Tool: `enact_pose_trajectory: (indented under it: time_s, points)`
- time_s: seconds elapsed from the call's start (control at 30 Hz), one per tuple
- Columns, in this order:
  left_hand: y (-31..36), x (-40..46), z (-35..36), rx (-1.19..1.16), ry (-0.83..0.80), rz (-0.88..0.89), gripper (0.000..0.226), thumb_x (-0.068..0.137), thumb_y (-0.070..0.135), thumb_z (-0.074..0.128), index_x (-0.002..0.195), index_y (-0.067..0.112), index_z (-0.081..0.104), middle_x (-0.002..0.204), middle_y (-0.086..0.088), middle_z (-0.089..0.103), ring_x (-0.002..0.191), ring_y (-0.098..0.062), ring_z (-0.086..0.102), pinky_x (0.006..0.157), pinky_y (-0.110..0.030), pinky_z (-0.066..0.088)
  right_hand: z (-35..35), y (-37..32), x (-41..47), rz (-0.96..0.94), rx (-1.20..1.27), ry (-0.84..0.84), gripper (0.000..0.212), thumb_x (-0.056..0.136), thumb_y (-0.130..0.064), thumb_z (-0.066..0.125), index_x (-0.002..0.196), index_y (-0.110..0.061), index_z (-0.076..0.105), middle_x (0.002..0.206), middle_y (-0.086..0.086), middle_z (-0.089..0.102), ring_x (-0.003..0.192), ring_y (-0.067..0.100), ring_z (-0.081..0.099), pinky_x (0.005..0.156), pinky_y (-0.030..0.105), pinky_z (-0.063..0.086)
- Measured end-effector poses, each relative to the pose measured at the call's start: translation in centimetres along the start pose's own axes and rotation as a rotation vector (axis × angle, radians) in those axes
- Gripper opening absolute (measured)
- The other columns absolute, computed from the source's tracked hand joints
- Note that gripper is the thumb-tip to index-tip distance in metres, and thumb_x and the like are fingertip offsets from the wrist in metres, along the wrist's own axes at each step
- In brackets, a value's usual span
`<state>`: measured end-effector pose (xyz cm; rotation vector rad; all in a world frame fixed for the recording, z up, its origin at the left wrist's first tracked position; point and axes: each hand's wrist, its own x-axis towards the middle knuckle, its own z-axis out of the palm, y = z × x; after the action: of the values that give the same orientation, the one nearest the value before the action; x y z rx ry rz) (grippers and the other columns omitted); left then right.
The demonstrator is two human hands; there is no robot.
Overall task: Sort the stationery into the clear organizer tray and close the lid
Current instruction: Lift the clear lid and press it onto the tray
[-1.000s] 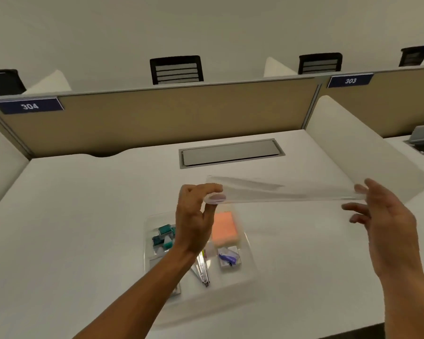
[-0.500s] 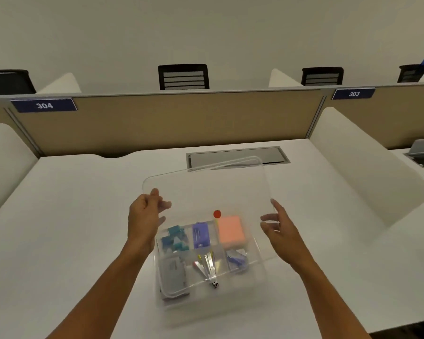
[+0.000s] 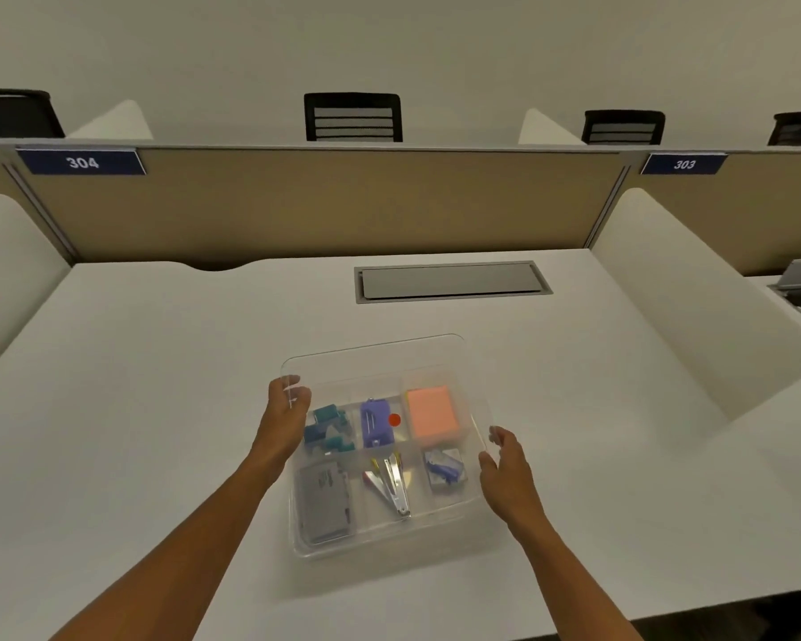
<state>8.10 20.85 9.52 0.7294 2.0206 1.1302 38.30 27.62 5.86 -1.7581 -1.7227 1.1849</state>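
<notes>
Head camera looked down on a white desk [image 3: 158, 409] where the clear organizer tray [image 3: 389, 543] sat near the front edge, between the person's two forearms. Above it the clear lid [image 3: 375, 363] was held slightly tilted, its far edge reaching past the tray's back wall, not seated on the rim. Left hand [image 3: 285, 409] gripped the lid's left edge near the far corner, fingers curled round it; right hand [image 3: 505, 464] held the lid's right edge, fingertips pinching it. Through the lid the compartments showed teal binder clips [image 3: 327, 427] at back left, a purple item [image 3: 376, 423] with a red dot [image 3: 394, 419] beside it in the back middle, an orange sticky-note pad [image 3: 432, 415] at back right, a grey box [image 3: 324, 501] at front left, a metal stapler remover [image 3: 391, 483] in the front middle and small blue pieces [image 3: 444, 469] at front right. A grey cable hatch [image 3: 452, 280] lay in the desk beyond, under a beige partition [image 3: 324, 201].
</notes>
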Motion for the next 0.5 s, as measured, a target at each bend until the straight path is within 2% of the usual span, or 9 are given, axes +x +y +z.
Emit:
enact_pose_trajectory:
  time_s: [0.23, 0.3, 0.37, 0.43, 0.5]
  points:
    - [0.0, -0.4, 0.0, 0.019, 0.027, 0.033, 0.046, 0.1, 0.033, 0.046, 0.143, 0.024, 0.03, 0.153, -0.005, 0.033, 0.135, -0.03, 0.041, 0.101, -0.044, 0.043, -0.7, 0.8, 0.0, 0.026, 0.062, 0.007, 0.037, 0.1, -0.01, 0.045, 0.136, -0.02, 0.044, 0.138, -0.003, 0.051, 0.127, 0.021, 0.05, 0.105, 0.037, 0.043]
    - [0.2, -0.3, -0.2, 0.005, 0.014, 0.014, 0.047, 0.1, 0.034, 0.045, 0.144, 0.024, 0.029, 0.154, -0.005, 0.031, 0.136, -0.03, 0.04, 0.102, -0.044, 0.043, -0.6, 1.1, 0.2, 0.027, 0.079, 0.018, 0.033, 0.101, -0.016, 0.047, 0.133, -0.023, 0.049, 0.134, -0.005, 0.055, 0.124, 0.021, 0.055, 0.104, 0.041, 0.047]
    - [0.6, -0.1, -0.4, 0.003, 0.005, -0.002, 0.045, 0.101, 0.035, 0.041, 0.144, 0.024, 0.03, 0.155, -0.005, 0.03, 0.137, -0.03, 0.038, 0.103, -0.045, 0.041, -0.3, 1.0, 0.4, 0.033, 0.058, 0.05, 0.032, 0.103, -0.031, 0.045, 0.133, -0.022, 0.052, 0.132, -0.003, 0.059, 0.12, 0.021, 0.058, 0.102, 0.044, 0.049]
    - [1.0, 0.1, -0.6, 0.013, 0.005, 0.0, 0.044, 0.102, 0.035, 0.038, 0.144, 0.024, 0.031, 0.156, -0.005, 0.029, 0.138, -0.03, 0.036, 0.104, -0.045, 0.04, 0.0, 1.1, 0.4, 0.028, 0.026, 0.084, 0.037, 0.103, -0.039, 0.041, 0.132, -0.021, 0.053, 0.129, 0.001, 0.062, 0.116, 0.021, 0.06, 0.099, 0.041, 0.05]
    - [0.7, 0.1, -0.6, 0.031, 0.007, 0.024, 0.045, 0.102, 0.035, 0.038, 0.145, 0.026, 0.029, 0.157, -0.004, 0.027, 0.14, -0.029, 0.035, 0.105, -0.045, 0.04, 0.3, 1.2, 0.1, 0.004, -0.001, 0.102, 0.036, 0.104, -0.036, 0.039, 0.131, -0.018, 0.053, 0.123, 0.003, 0.065, 0.112, 0.02, 0.061, 0.093, 0.034, 0.049]
